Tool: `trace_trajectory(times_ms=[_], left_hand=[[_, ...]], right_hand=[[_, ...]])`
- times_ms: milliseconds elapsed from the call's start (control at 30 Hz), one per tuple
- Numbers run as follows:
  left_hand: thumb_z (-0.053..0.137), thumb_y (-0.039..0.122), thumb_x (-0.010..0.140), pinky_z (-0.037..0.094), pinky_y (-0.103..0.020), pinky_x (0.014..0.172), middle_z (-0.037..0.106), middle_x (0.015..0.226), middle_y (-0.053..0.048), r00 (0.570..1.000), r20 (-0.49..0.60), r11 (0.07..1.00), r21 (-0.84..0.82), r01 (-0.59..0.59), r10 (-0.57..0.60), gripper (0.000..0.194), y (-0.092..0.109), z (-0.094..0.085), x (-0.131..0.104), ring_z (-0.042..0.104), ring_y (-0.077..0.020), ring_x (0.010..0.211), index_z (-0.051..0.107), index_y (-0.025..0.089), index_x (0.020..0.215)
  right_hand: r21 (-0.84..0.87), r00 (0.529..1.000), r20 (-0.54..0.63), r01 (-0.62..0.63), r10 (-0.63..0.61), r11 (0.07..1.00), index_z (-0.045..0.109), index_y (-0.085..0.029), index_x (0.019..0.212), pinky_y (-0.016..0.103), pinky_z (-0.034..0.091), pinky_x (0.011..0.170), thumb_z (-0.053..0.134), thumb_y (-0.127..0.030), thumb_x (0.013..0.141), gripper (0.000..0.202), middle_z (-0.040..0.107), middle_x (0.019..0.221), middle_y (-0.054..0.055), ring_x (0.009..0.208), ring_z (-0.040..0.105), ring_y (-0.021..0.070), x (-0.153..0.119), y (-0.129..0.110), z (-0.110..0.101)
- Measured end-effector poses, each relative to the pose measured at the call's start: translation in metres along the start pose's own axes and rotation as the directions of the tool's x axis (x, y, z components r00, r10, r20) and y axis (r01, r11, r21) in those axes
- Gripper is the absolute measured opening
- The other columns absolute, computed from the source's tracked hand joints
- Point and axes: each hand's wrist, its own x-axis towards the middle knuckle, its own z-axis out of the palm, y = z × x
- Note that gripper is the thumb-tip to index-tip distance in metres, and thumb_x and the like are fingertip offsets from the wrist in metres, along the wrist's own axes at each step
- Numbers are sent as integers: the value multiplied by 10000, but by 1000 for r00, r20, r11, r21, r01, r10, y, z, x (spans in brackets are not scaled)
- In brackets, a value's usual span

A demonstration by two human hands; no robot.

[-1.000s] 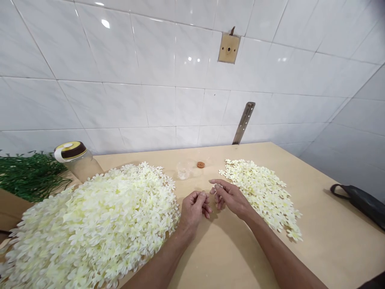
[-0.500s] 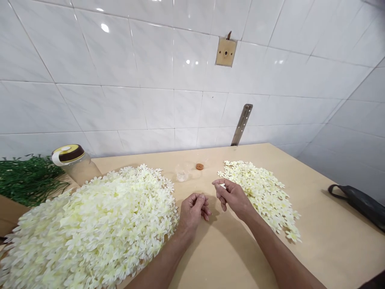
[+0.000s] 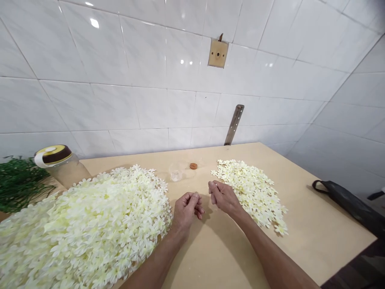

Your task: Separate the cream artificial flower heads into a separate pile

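My left hand (image 3: 187,208) is closed above the table, thumb pressed against the index finger. If anything is in that pinch, it is too small to make out. Facing it, a little apart, my right hand (image 3: 223,196) has its fingertips drawn together, and what they hold is hidden. To the left of my left hand spreads a large heap of white-yellow artificial flowers (image 3: 111,224). A smaller, flatter pile of similar flower pieces (image 3: 252,188) lies just beyond and right of my right hand.
Behind my hands, a small brown disc (image 3: 193,165) lies beside a clear plastic container (image 3: 175,173). A bottle (image 3: 69,172) with a yellow-brown lid and green artificial stems (image 3: 18,184) stand at the left. A black strapped case (image 3: 345,202) rests along the right edge. White tiles back the table.
My right hand's fingers have closed further, and the white flower piece seen between them is now out of sight. My left hand keeps its pinch. The whole view has shifted slightly.
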Motion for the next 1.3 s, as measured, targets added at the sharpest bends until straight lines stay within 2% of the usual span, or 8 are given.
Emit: trace_trajectory(times_ms=[100, 233, 400, 567, 800, 1000, 1167, 1300], left_hand=[[706, 512, 720, 417, -208, 419, 618, 630, -21, 1000, 11, 1000, 8, -10, 10, 391, 0, 0, 0, 558, -107, 466, 623, 130, 743], [701, 528, 718, 405, -206, 413, 615, 587, -20, 1000, 26, 1000, 12, -15, 15, 399, -1, 0, 0, 559, -114, 457, 617, 138, 725], [713, 540, 698, 416, -213, 404, 607, 618, -19, 1000, -9, 1000, 14, -16, 16, 416, -3, 0, 1, 558, -113, 450, 617, 135, 712], [707, 542, 709, 416, -211, 402, 625, 656, -29, 1000, -4, 1000, 18, -12, 13, 423, -5, -1, 2, 567, -110, 457, 621, 129, 744], [709, 567, 701, 430, -219, 403, 614, 682, -25, 1000, -8, 1000, -12, 13, -13, 451, 1, 1, -1, 577, -113, 465, 623, 131, 780], [698, 587, 722, 442, -229, 431, 624, 615, -24, 1000, 7, 999, -33, 1, -1, 459, 4, 0, -2, 572, -118, 455, 605, 140, 771], [727, 523, 724, 433, -220, 461, 616, 539, -21, 1000, 24, 1000, -27, 1, 0, 410, 0, -4, 2, 532, -104, 440, 620, 131, 775], [735, 496, 729, 407, -205, 469, 597, 535, -12, 999, 39, 998, -60, 3, -1, 387, 0, -6, 4, 494, -80, 441, 625, 125, 741]], right_hand=[[351, 984, 175, -87, 26, 932, 577, -210, 974, 283, 533, 509, 428, -606, 918, 426, 676, 823, 40, 579, 627, 146, -2, -3, 4], [446, 976, 216, -77, -24, 891, 495, -234, 1147, 286, 561, 521, 530, -543, 897, 399, 663, 1053, 66, 602, 638, 119, -5, -7, 5], [340, 980, 192, -22, -47, 940, 600, -180, 890, 259, 518, 457, 525, -545, 899, 372, 667, 682, 10, 454, 578, 113, -3, -5, 0], [307, 985, 172, -19, -35, 952, 633, -188, 869, 267, 505, 452, 474, -585, 907, 430, 694, 741, 37, 483, 606, 136, -1, -2, -4], [-222, 969, 6, 244, -249, 944, 605, -214, 600, 247, 380, 485, 478, -521, 928, 467, 511, 444, -15, 445, 480, 127, -7, -10, -3], [-160, 921, 144, 384, -363, 909, 749, -284, 963, 278, 461, 627, 507, -403, 942, 270, 699, 748, 19, 630, 612, 166, -11, -12, 6], [-120, 947, 117, 312, -299, 943, 736, -275, 1101, 309, 494, 638, 604, -404, 885, 285, 690, 801, 45, 668, 609, 179, -10, -3, 7], [148, 953, 291, 48, -90, 988, 646, -244, 1243, 307, 537, 569, 662, -417, 839, 440, 705, 830, 44, 653, 633, 180, -12, -6, 3]])
